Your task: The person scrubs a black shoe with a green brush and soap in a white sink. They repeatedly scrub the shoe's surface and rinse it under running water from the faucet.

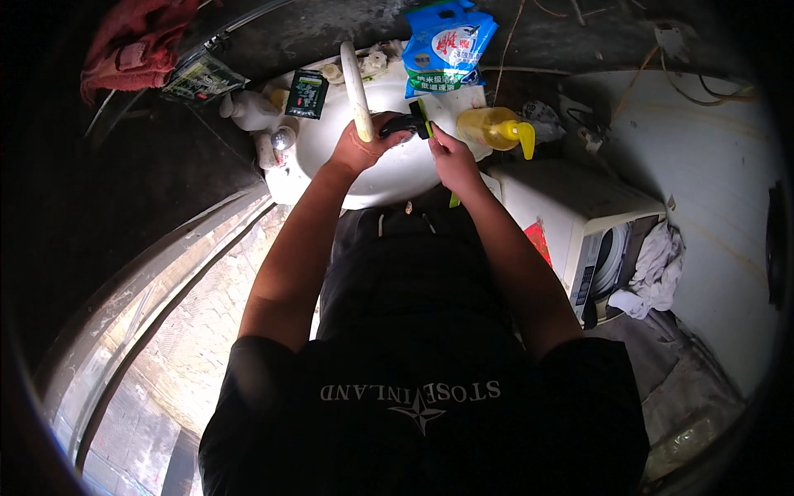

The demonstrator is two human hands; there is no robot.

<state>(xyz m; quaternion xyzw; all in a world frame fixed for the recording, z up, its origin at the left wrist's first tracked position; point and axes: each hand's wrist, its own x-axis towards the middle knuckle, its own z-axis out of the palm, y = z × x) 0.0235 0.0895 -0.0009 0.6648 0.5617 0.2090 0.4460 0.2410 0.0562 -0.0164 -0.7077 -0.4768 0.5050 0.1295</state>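
Observation:
Both my hands are over the white washbasin [385,183]. My left hand [360,151], just below the end of the pale curved faucet [356,91], is closed around a dark, glossy object [399,125] whose kind I cannot make out. In my right hand [453,161] is a black and yellow-green brush-like tool [423,120], gripped near its black head. A yellow-green end pokes out below that hand. The tool's head meets or nearly meets the dark object; contact is hard to tell.
A blue detergent bag [447,50] stands on the basin's far rim. To its right lies a yellow pump bottle [492,129]. Dark packets [307,94] and a white bottle [248,110] sit at left. A washing machine [554,194] with white cloth [655,269] stands at right; a red towel [136,41] hangs far left.

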